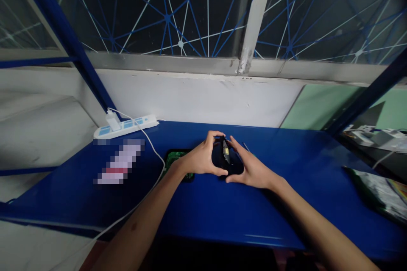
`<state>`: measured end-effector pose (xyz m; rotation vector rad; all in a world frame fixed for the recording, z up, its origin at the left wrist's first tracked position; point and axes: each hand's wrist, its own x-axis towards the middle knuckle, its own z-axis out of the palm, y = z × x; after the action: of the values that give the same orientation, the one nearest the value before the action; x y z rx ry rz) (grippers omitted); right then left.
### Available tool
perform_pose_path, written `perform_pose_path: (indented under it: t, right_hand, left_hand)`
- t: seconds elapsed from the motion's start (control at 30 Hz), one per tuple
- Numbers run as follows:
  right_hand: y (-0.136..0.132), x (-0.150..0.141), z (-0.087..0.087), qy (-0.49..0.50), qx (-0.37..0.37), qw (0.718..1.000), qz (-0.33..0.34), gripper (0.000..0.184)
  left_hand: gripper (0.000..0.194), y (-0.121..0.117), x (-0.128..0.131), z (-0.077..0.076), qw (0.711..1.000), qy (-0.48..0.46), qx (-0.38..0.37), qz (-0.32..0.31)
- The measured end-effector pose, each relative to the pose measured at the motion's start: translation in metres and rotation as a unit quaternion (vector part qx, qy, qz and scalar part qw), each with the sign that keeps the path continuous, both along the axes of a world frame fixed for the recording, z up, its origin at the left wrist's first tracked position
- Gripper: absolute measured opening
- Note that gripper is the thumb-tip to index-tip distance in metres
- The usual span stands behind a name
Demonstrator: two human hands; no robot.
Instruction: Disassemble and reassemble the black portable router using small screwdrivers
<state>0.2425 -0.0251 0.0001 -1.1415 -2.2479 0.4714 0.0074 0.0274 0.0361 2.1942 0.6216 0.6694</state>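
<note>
Both hands meet over the middle of the blue table (203,207). Between them stands a thin dark part (225,153), seen nearly edge-on, with a small yellowish patch on it; its exact kind I cannot make out. My left hand (202,157) closes on its left side, thumb low and fingers curled over the top. From the right, my right hand (252,168) grips it with thumb and fingers. Beside my left wrist lies a black-rimmed case (169,153) with green inside, partly covered by the forearm. Behind my right hand the tip of a thin rod (246,147) shows.
A white power strip (141,122) with a plugged-in charger (112,120) lies back left; its white cable (158,155) crosses the table. A blurred-out pinkish item (122,163) lies left. At right are a shiny packet (380,190) and white items (378,139). Blue posts (90,80) flank the table.
</note>
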Motion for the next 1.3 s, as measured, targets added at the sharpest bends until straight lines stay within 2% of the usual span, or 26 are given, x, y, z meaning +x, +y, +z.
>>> perform_pose_path:
  t: [0.2, 0.5, 0.6, 0.83, 1.03, 1.13, 1.2, 1.3]
  right_hand:
    - [0.000, 0.001, 0.000, -0.007, 0.012, 1.000, 0.000, 0.124]
    - [0.003, 0.001, 0.000, -0.069, 0.014, 0.991, -0.115, 0.125]
    - [0.003, 0.001, -0.001, -0.090, 0.015, 0.987, -0.130, 0.123]
    - [0.003, 0.003, 0.002, -0.094, 0.035, 0.989, -0.110, 0.122]
    - [0.000, 0.011, 0.009, -0.082, 0.044, 0.995, -0.046, 0.122]
    - [-0.001, 0.017, 0.012, -0.069, 0.029, 0.997, -0.018, 0.122]
    - [0.000, 0.021, 0.012, -0.056, 0.023, 0.998, -0.022, 0.110]
    - [0.003, 0.024, 0.013, -0.072, 0.043, 0.993, -0.087, 0.071]
  left_hand:
    - [0.106, 0.006, -0.007, 0.001, 1.000, -0.008, 0.012, -0.004]
    - [0.102, 0.019, -0.015, -0.004, 0.994, 0.083, 0.027, 0.068]
    - [0.104, 0.021, -0.016, -0.004, 0.991, 0.099, 0.038, 0.080]
    - [0.111, 0.019, -0.018, -0.003, 0.986, 0.135, 0.061, 0.072]
    - [0.120, 0.005, -0.012, 0.002, 0.980, 0.181, 0.078, 0.027]
    - [0.123, 0.002, -0.012, 0.003, 0.980, 0.179, 0.076, 0.029]
    - [0.126, 0.003, -0.016, 0.006, 0.984, 0.161, 0.060, 0.053]
    - [0.121, 0.007, -0.025, 0.013, 0.986, 0.127, 0.053, 0.096]
